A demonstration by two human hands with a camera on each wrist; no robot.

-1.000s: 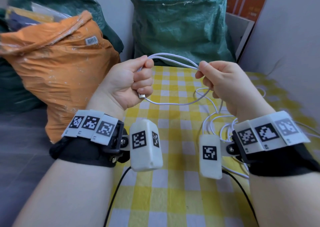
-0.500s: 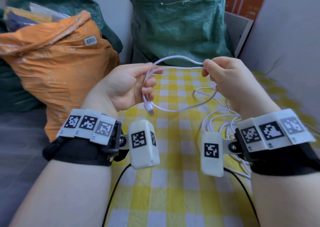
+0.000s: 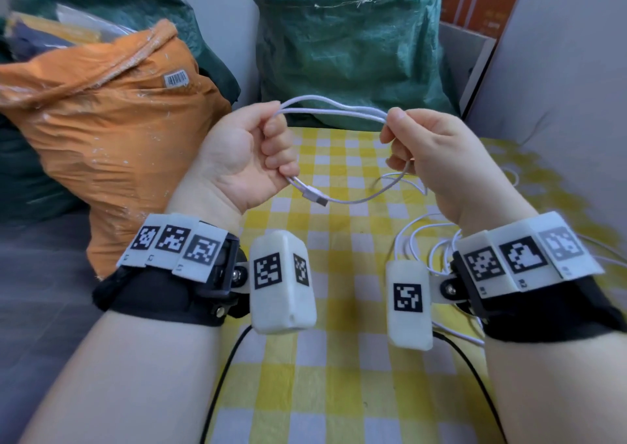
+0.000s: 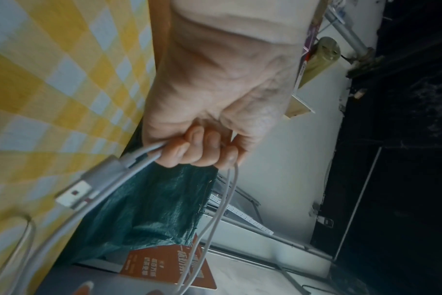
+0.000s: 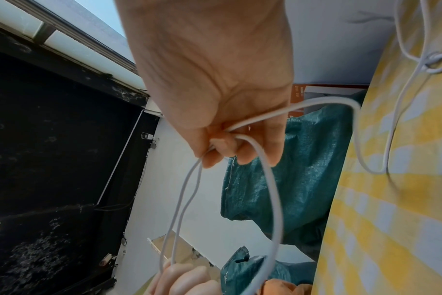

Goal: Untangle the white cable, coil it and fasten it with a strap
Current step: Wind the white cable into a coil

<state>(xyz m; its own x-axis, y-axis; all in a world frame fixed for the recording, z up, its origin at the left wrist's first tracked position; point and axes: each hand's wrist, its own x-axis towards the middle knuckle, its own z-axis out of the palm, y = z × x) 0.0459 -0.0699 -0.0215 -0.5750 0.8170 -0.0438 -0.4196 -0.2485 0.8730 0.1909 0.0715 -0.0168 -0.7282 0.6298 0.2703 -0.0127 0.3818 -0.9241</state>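
White, thin, round charging cable [image 3: 334, 107] spans the gap between both raised hands above a bench covered by a yellow-and-white checked cloth [image 3: 339, 392]. Head view: the left hand [image 3: 244, 158] has its grip clamped on the cable, fingers curled round two strands; the cable's flat metal USB plug [image 3: 315, 199] hangs just below that fist. The right hand [image 3: 437, 158] pinches the same strands between thumb and forefinger, and a lower strand sags from one hand to the other. More of the cable lies in loose loops [image 3: 427, 240] on the cloth beneath the right wrist. Behind the bench stand a crumpled orange woven sack [image 3: 112, 117] and a green woven sack [image 3: 346, 43].

Left wrist view: the curled fingers [image 4: 197, 151] enclose the strands; the plug [image 4: 76, 194] projects at lower left, blurred, and two strands run down from the fist.

Right wrist view: the fingertips [image 5: 225, 147] press the strands together; one loop [image 5: 273, 199] arcs down toward the other hand, and further cable trails over the checked cloth [image 5: 391, 229].
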